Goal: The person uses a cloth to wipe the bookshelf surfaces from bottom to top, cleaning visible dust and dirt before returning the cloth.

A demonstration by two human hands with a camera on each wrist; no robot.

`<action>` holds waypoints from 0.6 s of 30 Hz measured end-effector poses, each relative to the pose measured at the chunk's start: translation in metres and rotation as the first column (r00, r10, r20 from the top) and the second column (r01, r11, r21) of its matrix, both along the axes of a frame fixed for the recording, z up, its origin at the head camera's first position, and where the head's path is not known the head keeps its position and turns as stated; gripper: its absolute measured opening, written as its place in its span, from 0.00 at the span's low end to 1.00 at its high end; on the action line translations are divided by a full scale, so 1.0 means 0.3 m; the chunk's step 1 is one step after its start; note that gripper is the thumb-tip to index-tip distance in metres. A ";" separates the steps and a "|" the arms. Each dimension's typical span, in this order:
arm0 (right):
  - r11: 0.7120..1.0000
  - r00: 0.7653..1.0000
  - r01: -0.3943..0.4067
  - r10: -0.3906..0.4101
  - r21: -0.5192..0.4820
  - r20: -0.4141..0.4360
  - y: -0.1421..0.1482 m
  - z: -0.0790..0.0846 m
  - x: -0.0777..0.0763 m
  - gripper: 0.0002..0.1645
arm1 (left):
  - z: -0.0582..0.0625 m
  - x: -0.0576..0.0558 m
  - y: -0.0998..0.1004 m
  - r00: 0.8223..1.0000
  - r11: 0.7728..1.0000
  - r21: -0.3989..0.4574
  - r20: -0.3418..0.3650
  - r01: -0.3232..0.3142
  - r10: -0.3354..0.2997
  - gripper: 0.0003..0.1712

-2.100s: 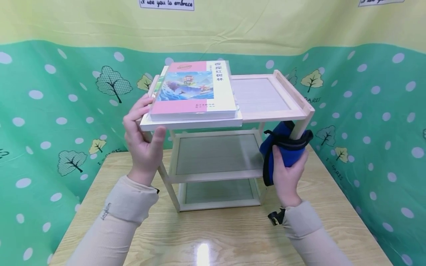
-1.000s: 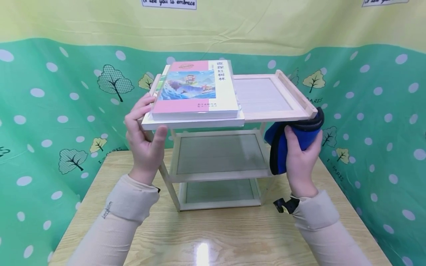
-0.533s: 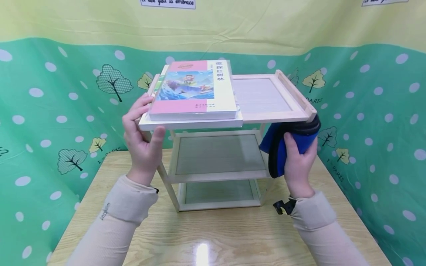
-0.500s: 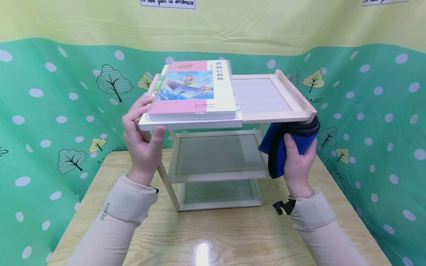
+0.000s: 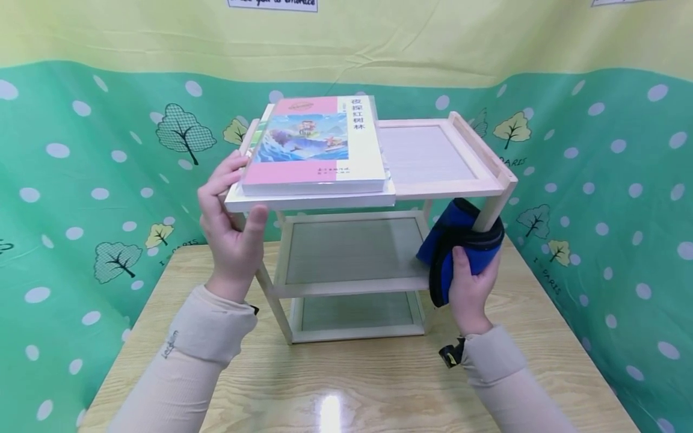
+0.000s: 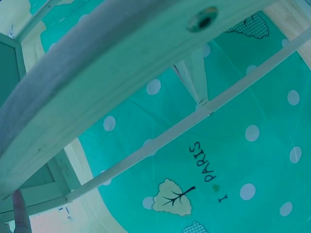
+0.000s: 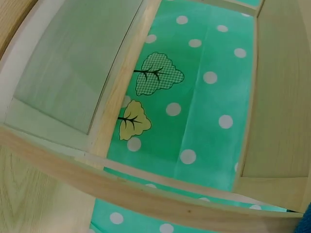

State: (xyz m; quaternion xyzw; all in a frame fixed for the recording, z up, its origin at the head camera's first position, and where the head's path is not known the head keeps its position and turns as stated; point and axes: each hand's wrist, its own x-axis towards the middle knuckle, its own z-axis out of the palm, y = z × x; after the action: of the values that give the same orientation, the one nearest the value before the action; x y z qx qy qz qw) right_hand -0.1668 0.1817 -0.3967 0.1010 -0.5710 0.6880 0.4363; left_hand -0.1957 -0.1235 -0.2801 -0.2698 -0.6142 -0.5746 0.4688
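A pale three-tier wooden shelf rack (image 5: 433, 153) stands in the middle of the head view. My left hand (image 5: 230, 234) grips its upper left corner, thumb in front beside the books; one fingertip (image 6: 20, 213) shows in the left wrist view. With my right hand (image 5: 472, 294) I hold a folded blue cloth (image 5: 479, 258) with black edging, wrapped round the front right post (image 5: 492, 210) below the top shelf. The hidden fingers lie behind the cloth. Only a sliver of the blue cloth (image 7: 305, 224) enters the right wrist view.
A pink and white book (image 5: 303, 174) lies on a larger white-edged book (image 5: 314, 202) at the top shelf's left, slightly over the front edge. Beneath are the middle shelf (image 5: 357, 249) and bottom shelf (image 5: 357, 313). A wooden table (image 5: 379, 385) carries the rack; a patterned green curtain (image 5: 81, 198) surrounds it.
My right hand moved the cloth up the post to the top shelf's corner, then back down, baring the post's upper part again. My left hand and the books stayed in place.
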 end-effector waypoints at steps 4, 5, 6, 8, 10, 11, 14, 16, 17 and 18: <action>1.000 1.000 0.007 -0.006 0.025 -0.020 -0.003 -0.006 -0.002 0.28 | 0.001 0.000 0.000 1.000 1.000 0.004 -0.002 0.002 -0.002 0.52; 0.999 1.000 0.009 -0.008 0.032 -0.024 -0.004 -0.008 -0.002 0.29 | 0.001 0.000 0.000 1.000 1.000 0.005 -0.003 0.002 -0.002 0.52; 0.999 0.999 0.016 -0.015 0.033 -0.028 -0.006 -0.011 -0.001 0.29 | 0.001 -0.001 0.000 1.000 1.000 0.006 -0.003 0.003 -0.003 0.52; 0.999 0.999 0.038 -0.036 0.039 -0.033 -0.010 -0.019 0.002 0.29 | 0.002 -0.001 0.000 1.000 1.000 0.006 -0.003 0.005 -0.005 0.52; 0.997 0.997 0.072 -0.071 0.041 -0.035 -0.016 -0.032 0.006 0.28 | 0.002 -0.001 0.001 1.000 1.000 0.006 -0.002 0.009 -0.009 0.52; 0.995 0.995 0.093 -0.091 0.042 -0.034 -0.019 -0.039 0.009 0.27 | 0.001 -0.001 0.001 1.000 1.000 0.005 -0.002 0.010 -0.010 0.52; 0.991 0.991 0.130 -0.129 0.037 -0.029 -0.027 -0.058 0.017 0.26 | 0.000 0.000 0.000 1.000 1.000 0.004 0.001 0.011 -0.011 0.53; 0.990 0.990 0.138 -0.137 0.028 -0.029 -0.032 -0.067 0.021 0.24 | 0.000 0.000 0.000 1.000 1.000 0.002 0.004 0.010 -0.010 0.53; 0.990 0.990 0.138 -0.138 0.026 -0.029 -0.034 -0.072 0.022 0.24 | 0.000 0.000 0.000 1.000 1.000 0.001 0.005 0.010 -0.010 0.53; 0.990 0.990 0.136 -0.136 0.021 -0.032 -0.036 -0.075 0.023 0.24 | -0.001 0.000 0.000 1.000 1.000 0.000 0.006 0.010 -0.010 0.53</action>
State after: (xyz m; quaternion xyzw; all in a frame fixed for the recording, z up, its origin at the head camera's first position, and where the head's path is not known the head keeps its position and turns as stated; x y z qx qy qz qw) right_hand -0.1600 0.1710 -0.4194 0.0775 -0.5778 0.6485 0.4896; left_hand -0.1958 -0.1234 -0.2803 -0.2710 -0.6142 -0.5778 0.4641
